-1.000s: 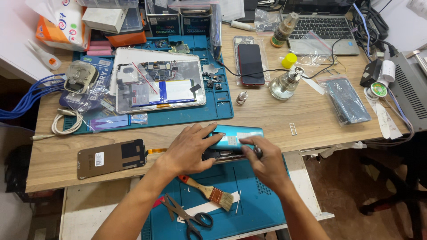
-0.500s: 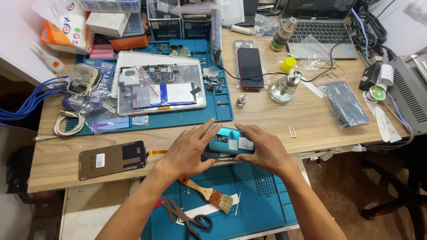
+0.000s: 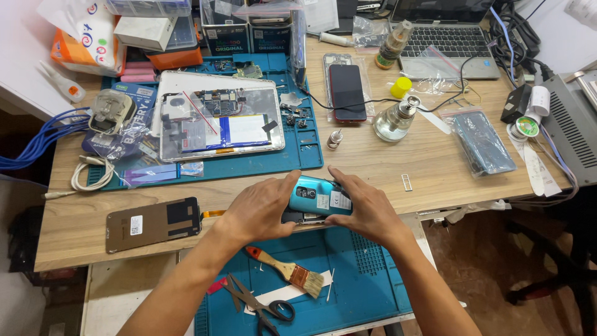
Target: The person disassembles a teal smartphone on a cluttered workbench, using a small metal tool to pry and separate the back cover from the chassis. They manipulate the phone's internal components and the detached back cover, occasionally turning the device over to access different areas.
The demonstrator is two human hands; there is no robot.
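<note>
Both hands clasp one item: my left hand [image 3: 258,208] and right hand [image 3: 367,208] close around a teal, glossy-backed smartphone [image 3: 318,197] at the wooden desk's [image 3: 435,162] near edge. Just below the grip: orange-handled paintbrush [image 3: 283,269], black scissors [image 3: 258,303]. Left of it: detached brown phone display panel [image 3: 152,224].
</note>
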